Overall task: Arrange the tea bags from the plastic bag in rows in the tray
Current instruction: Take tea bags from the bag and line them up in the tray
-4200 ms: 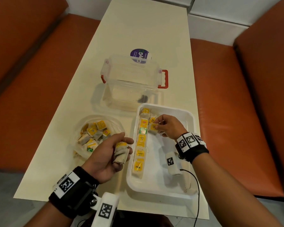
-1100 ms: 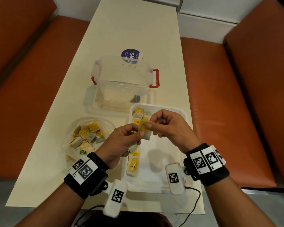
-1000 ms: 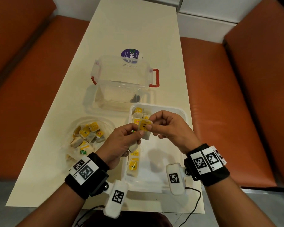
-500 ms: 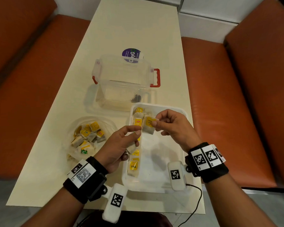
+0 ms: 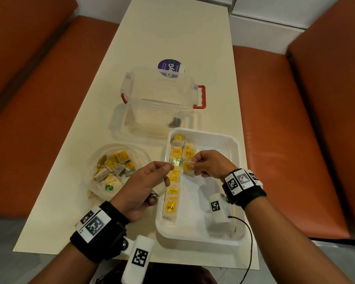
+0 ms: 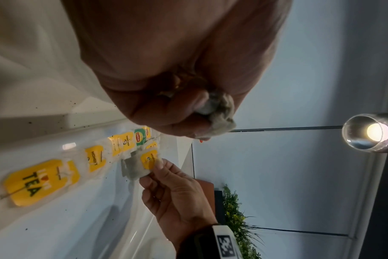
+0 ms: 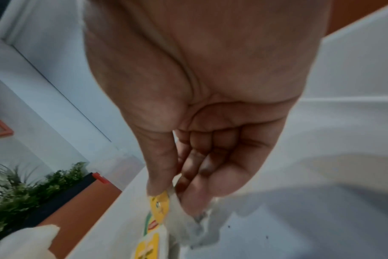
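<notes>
The right hand (image 5: 208, 163) pinches a tea bag (image 5: 188, 168) low over the tray (image 5: 233, 158) — released crooked, it spoils the second row. The left hand (image 5: 145, 186) clutches spare tea bags (image 6: 219, 112); loosened fingers would spill them.

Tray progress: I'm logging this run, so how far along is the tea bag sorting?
Early on. One full row lines the left side of the tray, and a second row has started beside it. The right hand pinches a tea bag over that second row; the left hand holds spare bags. Many bags still lie in the plastic bag.
</notes>
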`<state>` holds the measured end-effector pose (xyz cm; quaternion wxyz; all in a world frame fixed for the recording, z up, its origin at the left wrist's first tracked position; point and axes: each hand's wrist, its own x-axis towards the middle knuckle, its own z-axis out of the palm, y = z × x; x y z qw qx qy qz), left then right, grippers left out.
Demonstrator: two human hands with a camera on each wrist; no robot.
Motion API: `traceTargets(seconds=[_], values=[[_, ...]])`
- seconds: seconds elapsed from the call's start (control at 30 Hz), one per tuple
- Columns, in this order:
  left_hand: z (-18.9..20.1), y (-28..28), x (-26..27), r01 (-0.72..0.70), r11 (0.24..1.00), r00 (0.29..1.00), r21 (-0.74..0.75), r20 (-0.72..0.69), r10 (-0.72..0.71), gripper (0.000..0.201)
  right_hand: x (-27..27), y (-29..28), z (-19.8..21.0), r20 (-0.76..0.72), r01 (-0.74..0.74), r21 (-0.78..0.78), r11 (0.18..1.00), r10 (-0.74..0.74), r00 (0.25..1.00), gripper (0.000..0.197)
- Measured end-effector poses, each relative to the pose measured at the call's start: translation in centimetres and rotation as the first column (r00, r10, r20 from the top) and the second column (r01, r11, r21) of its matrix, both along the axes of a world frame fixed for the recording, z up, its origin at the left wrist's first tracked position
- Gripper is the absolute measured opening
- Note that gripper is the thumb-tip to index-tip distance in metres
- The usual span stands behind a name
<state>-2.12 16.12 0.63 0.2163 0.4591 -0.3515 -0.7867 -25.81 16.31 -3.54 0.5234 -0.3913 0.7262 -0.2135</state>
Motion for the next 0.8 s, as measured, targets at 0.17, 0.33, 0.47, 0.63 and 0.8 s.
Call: traceTargets(seconds=[0.17,0.33,0.47,0.63,0.8], values=[[0.4,0.1,0.4,-0.023,0.995,0.999,0.099,-0.043,0.027,0.028,-0.2,-1.2,-1.7,-0.02,0.082,-0.015,0.997,-0.082,0.996,0.016],[0.7,0.0,0.5,-0.031,0.988,0.997,0.148,-0.064,0.041,0.024,-0.6,-1.5,-2.9,-0.057,0.136,-0.04,0.99,-0.139,0.989,0.013],[0.8,-0.1,0.4,-0.02,0.989,0.998,0.147,-0.053,0.029,0.02,-0.5,-1.5,-3.2,-0.065,0.161,-0.052,0.986,-0.164,0.984,0.014],[0.9,-0.2,0.2,-0.019,0.989,0.998,0.144,-0.057,0.027,0.018,-0.2,-1.5,-3.2,-0.019,0.21,-0.064,0.976,-0.211,0.977,0.017],[0.8,-0.2,0.0,-0.021,0.989,0.997,0.148,-0.067,0.031,0.022,-0.1,-1.5,-3.4,-0.034,0.214,-0.079,0.974,-0.217,0.976,0.018]])
